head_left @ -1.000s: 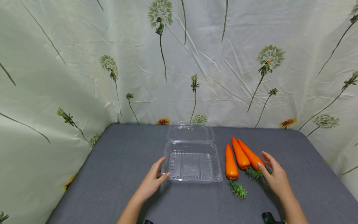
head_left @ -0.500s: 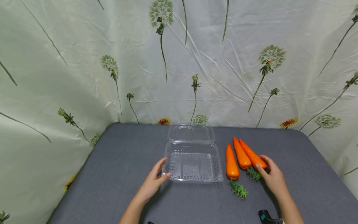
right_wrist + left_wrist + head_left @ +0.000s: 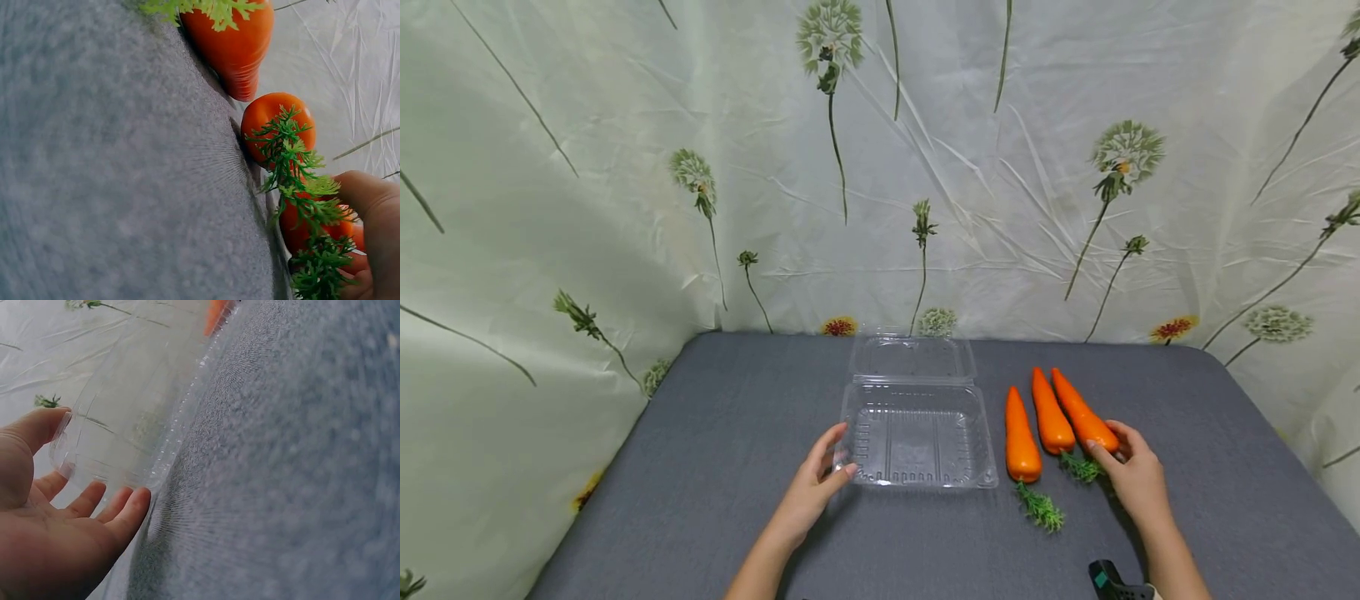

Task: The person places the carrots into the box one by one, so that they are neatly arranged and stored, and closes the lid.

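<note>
Presently, the work looks to be at an early stage. Dial centred on the clear, rectangular plastic container base (image 3: 914,437), 12 at the far side of the grey cloth-covered tabletop (image 3: 722,417). Base sits near the middle, nothing inside; its transparent hinged lid (image 3: 912,358) is open toward 12.

Left hand (image 3: 806,493), at 8 o'clock: thumb and fingers pinch the base's near corner on that side. Right hand (image 3: 1138,483), between 3 and 4: thumb and fingers grip the blunt end of the outermost glossy orange, tapered carrot (image 3: 1081,412), its tip pointing to 11. Whether that end is off the surface: cannot tell.

Also at 3, closer in: a matching orange middle carrot (image 3: 1051,417), then an orange innermost carrot (image 3: 1021,437) just beside the base. Both untouched, green leaves trailing toward 5.

Progress, as judged: lid opened, base steadied, first carrot grasped. Outstanding: all three carrots lie outside the base, two not yet taken up; lid unclosed.
</note>
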Demonstrator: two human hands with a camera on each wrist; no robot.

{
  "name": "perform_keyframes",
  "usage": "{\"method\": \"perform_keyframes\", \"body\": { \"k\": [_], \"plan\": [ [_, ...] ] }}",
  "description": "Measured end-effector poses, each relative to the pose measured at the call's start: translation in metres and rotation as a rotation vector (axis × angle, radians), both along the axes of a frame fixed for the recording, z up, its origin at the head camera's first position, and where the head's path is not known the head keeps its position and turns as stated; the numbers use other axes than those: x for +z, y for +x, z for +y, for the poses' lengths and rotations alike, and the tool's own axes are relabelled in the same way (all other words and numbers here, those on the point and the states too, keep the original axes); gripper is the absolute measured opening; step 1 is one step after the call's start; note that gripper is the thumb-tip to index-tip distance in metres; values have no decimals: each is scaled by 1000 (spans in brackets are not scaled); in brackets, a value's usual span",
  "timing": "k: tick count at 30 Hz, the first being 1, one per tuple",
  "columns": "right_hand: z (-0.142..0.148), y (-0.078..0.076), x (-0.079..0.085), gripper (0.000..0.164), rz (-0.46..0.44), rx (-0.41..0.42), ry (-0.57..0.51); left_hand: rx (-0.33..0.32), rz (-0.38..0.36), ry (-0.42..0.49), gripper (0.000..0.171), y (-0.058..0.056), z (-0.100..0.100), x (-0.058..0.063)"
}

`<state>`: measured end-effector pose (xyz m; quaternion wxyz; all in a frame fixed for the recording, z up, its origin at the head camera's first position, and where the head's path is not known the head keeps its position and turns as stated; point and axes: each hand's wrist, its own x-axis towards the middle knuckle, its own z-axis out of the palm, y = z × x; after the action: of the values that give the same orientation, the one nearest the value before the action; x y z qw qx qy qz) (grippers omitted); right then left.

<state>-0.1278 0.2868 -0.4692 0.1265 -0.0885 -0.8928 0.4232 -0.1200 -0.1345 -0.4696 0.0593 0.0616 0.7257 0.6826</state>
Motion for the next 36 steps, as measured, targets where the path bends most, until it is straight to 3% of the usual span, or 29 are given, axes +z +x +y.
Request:
{"method": "perform_keyframes", "body": {
  "k": [11, 19, 27, 36],
  "plan": [
    [-7, -1, 9, 50, 47, -129, -173, 7, 20, 8, 60, -1, 1, -4],
    [-12, -1, 20, 50, 95, -131, -248, 8, 23, 18, 60, -1, 0, -5],
    [-14, -1, 24, 43, 212, -98, -313, 6, 29, 17, 60, -1, 0, -4],
    [-24, 3, 42, 44, 265, -55, -263, 14, 20, 16, 61, -1, 1, -6]
  ]
}}
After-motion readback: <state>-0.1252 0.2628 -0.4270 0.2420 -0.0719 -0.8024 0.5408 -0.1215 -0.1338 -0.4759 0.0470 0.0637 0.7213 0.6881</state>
